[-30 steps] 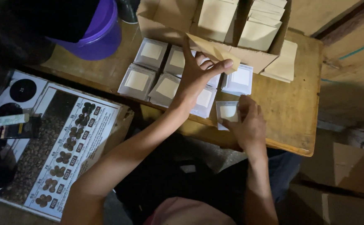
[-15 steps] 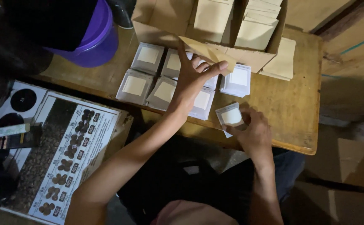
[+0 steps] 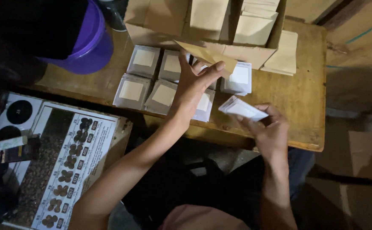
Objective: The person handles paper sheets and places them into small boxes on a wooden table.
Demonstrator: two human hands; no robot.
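Since half a second ago the right hand (image 3: 267,130) has lifted its white packet (image 3: 242,109) clear of the surface (image 3: 298,100) and tipped it, so that the packet now shows nearly edge-on instead of lying flat and face-up. The hand is closed around the packet's right end, with the thumb on the near side and the fingers curled behind, and the packet juts out to the left of the hand, tilted and off the wood.

The left hand (image 3: 193,87) has barely shifted. It reaches forward over the rows of packets, its thumb and fingers pinched on a tan paper envelope (image 3: 203,54) that points up and to the left against the front wall of the cardboard box (image 3: 254,54). The envelope lies just above and ahead of the hand, and the hand's heel hovers above a white packet in the near row.

Around the left hand, white square packets with pale centres (image 3: 143,59) sit in two rows on the surface, touching one another. One more packet (image 3: 238,78) lies to the right, between the two hands. The box behind them holds upright stacks of tan envelopes (image 3: 253,29), and a loose stack (image 3: 284,55) rests beside it on the right. A purple bucket (image 3: 93,41) stands at the surface's left end. Below, off the surface, lies a printed carton (image 3: 68,164).
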